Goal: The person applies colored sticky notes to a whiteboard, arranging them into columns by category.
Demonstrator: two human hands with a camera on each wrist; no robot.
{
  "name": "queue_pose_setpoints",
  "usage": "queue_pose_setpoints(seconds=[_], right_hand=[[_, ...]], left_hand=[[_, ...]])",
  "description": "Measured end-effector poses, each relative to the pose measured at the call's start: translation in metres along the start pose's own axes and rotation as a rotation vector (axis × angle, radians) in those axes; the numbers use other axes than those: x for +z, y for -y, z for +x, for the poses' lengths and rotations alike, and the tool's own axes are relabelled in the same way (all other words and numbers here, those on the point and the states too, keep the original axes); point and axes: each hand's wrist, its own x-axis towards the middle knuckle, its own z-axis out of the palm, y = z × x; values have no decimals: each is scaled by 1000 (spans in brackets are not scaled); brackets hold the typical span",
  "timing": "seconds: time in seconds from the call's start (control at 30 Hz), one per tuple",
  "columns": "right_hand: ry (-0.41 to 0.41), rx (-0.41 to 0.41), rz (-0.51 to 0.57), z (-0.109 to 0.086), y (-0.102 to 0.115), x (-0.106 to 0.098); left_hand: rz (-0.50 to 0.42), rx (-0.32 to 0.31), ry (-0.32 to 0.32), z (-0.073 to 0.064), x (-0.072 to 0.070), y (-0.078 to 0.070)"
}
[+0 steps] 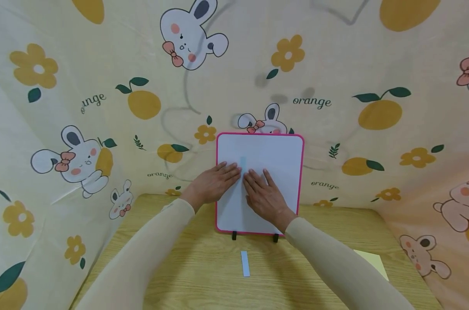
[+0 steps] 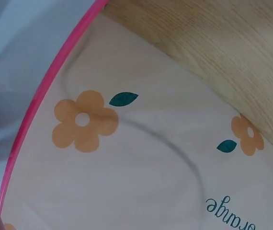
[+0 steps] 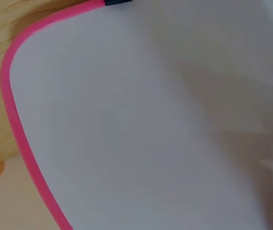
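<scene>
A whiteboard (image 1: 271, 150) with a pink frame stands upright on two small black feet (image 1: 275, 238). A pale blue strip (image 1: 243, 162) runs vertically on its surface, left of centre. My left hand (image 1: 212, 184) lies across the board's left edge, fingers straight, fingertips beside the strip. From the other side my right hand (image 1: 266, 199) rests its extended fingers on the board, just right of the strip. The strip's lower part is hard to make out. In the left wrist view only a bit of the hand shows at the left edge; the right wrist view shows mostly whiteboard (image 3: 103, 120).
On the wooden table (image 1: 195, 267), a second light blue strip (image 1: 245, 263) lies in front of the board. A pale yellow sheet (image 1: 374, 261) is partly hidden by the right sleeve. Behind and at both sides hangs a cloth (image 1: 226, 86) printed with rabbits and oranges.
</scene>
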Motion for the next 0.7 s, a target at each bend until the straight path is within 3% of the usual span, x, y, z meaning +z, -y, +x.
queue_pose_setpoints(seconds=[0.13, 0.37, 0.7], right_hand=[[-7, -12, 8, -4, 1, 3], [-92, -21, 56, -18, 7, 10], [-136, 74, 282, -49, 29, 10]], left_hand=[[-25, -11, 0, -3, 0, -4], [-206, -79, -35, -14, 8, -17], [-437, -151, -97, -42, 26, -64]])
